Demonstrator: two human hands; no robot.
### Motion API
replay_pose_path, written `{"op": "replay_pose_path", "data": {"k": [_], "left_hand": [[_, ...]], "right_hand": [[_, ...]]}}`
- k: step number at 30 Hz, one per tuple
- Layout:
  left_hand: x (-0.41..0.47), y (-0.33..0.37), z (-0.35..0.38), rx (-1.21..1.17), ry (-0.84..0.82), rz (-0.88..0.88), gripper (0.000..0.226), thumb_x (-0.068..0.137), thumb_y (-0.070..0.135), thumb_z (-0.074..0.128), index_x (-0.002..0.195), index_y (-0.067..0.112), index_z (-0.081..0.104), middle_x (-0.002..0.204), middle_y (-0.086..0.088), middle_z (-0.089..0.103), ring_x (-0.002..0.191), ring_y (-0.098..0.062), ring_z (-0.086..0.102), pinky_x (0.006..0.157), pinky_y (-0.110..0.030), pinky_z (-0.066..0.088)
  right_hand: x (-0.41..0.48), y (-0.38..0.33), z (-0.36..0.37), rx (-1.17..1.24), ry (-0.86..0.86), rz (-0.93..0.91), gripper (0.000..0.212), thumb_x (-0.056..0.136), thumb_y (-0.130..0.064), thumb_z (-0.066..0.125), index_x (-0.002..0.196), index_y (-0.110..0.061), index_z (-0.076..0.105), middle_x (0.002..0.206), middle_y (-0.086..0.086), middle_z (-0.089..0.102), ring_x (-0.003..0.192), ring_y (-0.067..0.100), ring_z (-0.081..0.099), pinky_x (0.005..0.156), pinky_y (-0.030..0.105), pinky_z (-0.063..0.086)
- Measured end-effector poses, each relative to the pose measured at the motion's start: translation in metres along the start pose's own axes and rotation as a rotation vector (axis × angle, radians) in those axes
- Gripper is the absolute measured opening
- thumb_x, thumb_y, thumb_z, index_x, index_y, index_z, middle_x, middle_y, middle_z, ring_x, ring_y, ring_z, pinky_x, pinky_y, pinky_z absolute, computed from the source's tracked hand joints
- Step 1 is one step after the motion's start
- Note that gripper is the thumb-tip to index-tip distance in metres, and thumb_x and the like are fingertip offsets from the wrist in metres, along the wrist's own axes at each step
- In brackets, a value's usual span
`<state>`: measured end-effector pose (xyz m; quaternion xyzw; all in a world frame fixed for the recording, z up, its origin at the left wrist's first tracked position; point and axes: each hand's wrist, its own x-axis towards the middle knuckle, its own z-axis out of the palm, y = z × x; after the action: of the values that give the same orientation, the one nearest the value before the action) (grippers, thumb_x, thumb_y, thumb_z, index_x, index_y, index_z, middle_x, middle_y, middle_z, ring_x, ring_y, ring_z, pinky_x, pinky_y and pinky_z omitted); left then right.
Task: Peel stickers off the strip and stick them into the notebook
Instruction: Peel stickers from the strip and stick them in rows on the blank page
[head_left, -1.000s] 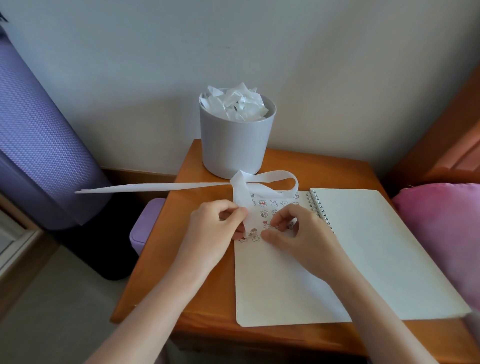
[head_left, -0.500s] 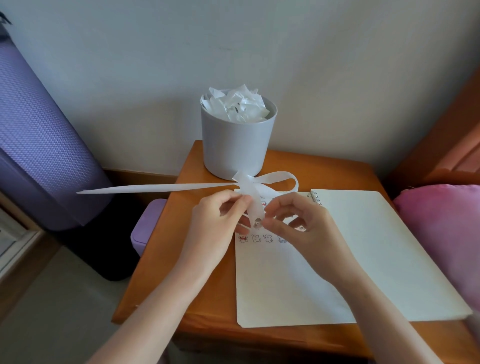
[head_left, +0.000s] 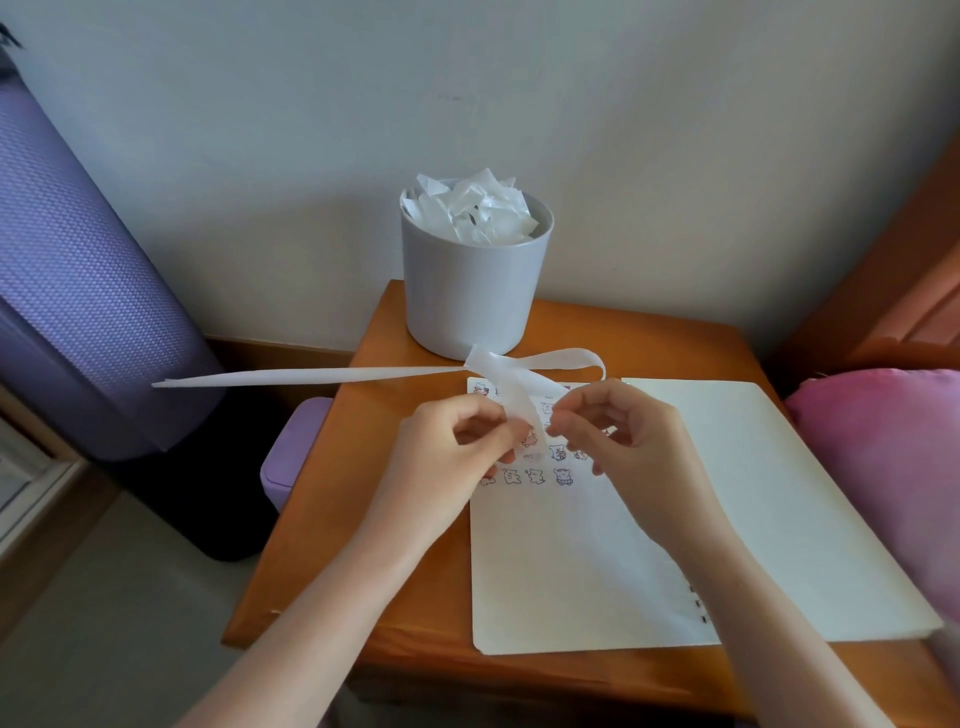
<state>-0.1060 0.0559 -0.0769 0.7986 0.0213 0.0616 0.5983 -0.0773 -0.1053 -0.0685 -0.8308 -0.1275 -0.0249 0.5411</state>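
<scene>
Head view: left hand (head_left: 457, 447) and right hand (head_left: 618, 441) are both pinching the strip (head_left: 322, 375) over the notebook (head_left: 571, 571), upper left page; its long axis is trailing leftward beyond the notebook.

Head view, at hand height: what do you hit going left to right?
Order: purple rolled mat → small purple container → left hand → right hand, both pinching the strip → blank right page of the notebook → pink cushion.
</scene>
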Motion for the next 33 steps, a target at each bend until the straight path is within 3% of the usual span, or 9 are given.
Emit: {"op": "replay_pose_path", "data": {"k": [2,8,15,19,22,25,33], "left_hand": [[0.001,-0.003,-0.001,0.042,0.036,0.012,0.007,0.084,0.023,0.066,0.08,0.019,0.07,0.07,0.006,0.07,0.068,-0.003,0.066,0.058,-0.011,0.051],[0.002,-0.006,-0.003,0.09,0.064,0.003,0.008,0.085,0.026,0.065,0.082,0.021,0.071,0.074,0.01,0.07,0.072,0.002,0.065,0.061,-0.006,0.048],[0.002,-0.007,-0.002,0.127,0.064,-0.005,0.012,0.084,0.027,0.066,0.073,0.032,0.065,0.073,0.013,0.069,0.073,0.004,0.064,0.063,-0.008,0.05],[0.002,-0.006,-0.002,0.123,0.068,-0.003,0.007,0.085,0.028,0.064,0.079,0.026,0.067,0.072,0.012,0.068,0.071,0.006,0.063,0.058,-0.004,0.046],[0.002,-0.004,-0.001,0.096,0.055,-0.001,0.009,0.087,0.03,0.062,0.088,0.024,0.068,0.075,0.012,0.068,0.073,0.006,0.063,0.057,-0.005,0.046],[0.001,-0.001,-0.001,0.033,0.035,-0.002,0.014,0.089,0.03,0.058,0.089,0.02,0.069,0.073,0.011,0.068,0.072,0.006,0.064,0.056,-0.004,0.046],[0.002,0.0,-0.001,0.018,-0.036,-0.003,0.014,0.089,0.028,0.058,0.088,0.02,0.069,0.072,0.009,0.069,0.07,0.001,0.066,0.059,-0.008,0.05]], "right_hand": [[0.002,0.009,-0.001,-0.099,0.037,0.035,0.013,0.08,-0.014,0.073,0.078,-0.021,0.063,0.072,-0.008,0.063,0.061,0.003,0.05,0.055,0.012,0.039],[0.005,0.02,0.01,-0.355,0.037,0.123,0.017,0.079,-0.021,0.073,0.077,-0.021,0.056,0.072,-0.007,0.054,0.064,0.008,0.046,0.059,0.025,0.034],[0.004,0.013,-0.001,-0.306,-0.108,0.177,0.026,0.073,-0.023,0.08,0.086,-0.02,0.058,0.075,-0.009,0.052,0.061,0.005,0.044,0.053,0.012,0.035],[-0.002,0.007,-0.003,-0.282,-0.111,0.146,0.023,0.076,-0.026,0.077,0.089,-0.023,0.058,0.081,-0.013,0.052,0.065,0.006,0.046,0.056,0.006,0.037],[-0.005,0.0,0.001,-0.177,-0.041,0.019,0.01,0.083,-0.021,0.071,0.084,-0.024,0.061,0.081,-0.016,0.058,0.069,0.0,0.05,0.06,0.009,0.041],[-0.005,-0.004,0.005,-0.143,-0.048,-0.085,0.01,0.083,-0.018,0.07,0.084,-0.026,0.064,0.082,-0.018,0.063,0.078,0.004,0.055,0.062,0.015,0.046],[-0.006,-0.005,0.004,-0.08,-0.076,-0.135,0.018,0.083,-0.014,0.07,0.091,-0.03,0.067,0.079,-0.013,0.067,0.078,0.007,0.061,0.062,0.019,0.047]]}}
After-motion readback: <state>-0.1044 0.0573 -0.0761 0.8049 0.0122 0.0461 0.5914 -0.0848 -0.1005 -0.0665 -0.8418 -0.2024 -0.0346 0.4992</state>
